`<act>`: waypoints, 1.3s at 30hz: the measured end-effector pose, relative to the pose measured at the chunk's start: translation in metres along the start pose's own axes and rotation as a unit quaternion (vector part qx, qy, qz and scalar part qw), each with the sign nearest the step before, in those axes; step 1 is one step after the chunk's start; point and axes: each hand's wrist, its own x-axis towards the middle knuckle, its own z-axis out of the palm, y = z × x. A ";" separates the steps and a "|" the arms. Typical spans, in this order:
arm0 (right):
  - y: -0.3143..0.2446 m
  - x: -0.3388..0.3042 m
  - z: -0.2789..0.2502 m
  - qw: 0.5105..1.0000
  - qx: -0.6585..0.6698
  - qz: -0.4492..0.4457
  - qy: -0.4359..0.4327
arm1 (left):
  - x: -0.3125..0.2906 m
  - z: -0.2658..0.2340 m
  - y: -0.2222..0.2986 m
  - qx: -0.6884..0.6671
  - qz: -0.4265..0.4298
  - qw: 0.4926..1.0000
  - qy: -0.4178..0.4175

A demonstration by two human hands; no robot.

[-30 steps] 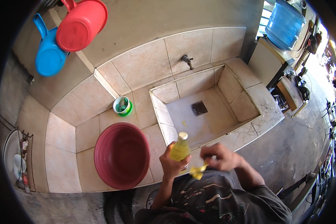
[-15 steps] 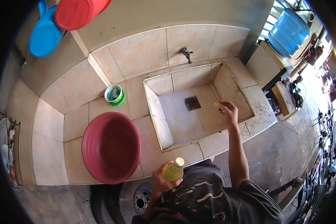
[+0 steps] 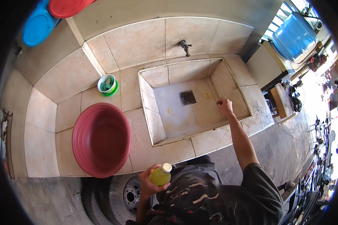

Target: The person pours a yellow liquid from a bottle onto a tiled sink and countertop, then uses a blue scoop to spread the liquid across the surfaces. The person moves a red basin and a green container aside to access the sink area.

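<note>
Left hand: fingers wrapped around the body of the bottle, which holds yellow-green contents and sits in front of the dark shirt, near the front edge of the worktop. The white cap at its top appears seated. Right hand: extended over the right part of the tiled sink; its fingers look bent, but whether they are pressed together or pinching anything cannot be told. Two small yellow scraps lie on the sink floor, one just right of the drain, the other to its left; both are apart from the hand. For sound handling, hold the bottle by its body with the cap uppermost, and grip firmly, since a smooth wall would probably slip if wet. Work the right hand inside the sink walls so that loose bits stay contained, and hold scraps clear of the drain, which they could clog. Markings: no label is legible on the bottle; the shirt carries a multicoloured print, not reproduced here.
</note>
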 end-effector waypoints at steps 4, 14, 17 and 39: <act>0.030 0.034 0.038 0.992 -0.079 0.045 -0.088 | -0.026 0.003 0.010 0.061 -0.038 0.995 0.070; 0.058 0.108 0.136 0.976 -0.157 -0.060 -0.142 | -0.106 0.102 0.064 -0.063 -0.132 0.944 0.294; 0.053 0.110 0.158 0.949 -0.237 -0.040 -0.202 | -0.104 0.142 0.077 -0.057 -0.169 0.913 0.367; -0.073 0.037 0.216 0.846 -0.094 -0.474 -0.225 | -0.095 0.225 0.084 -0.041 -0.249 0.876 0.410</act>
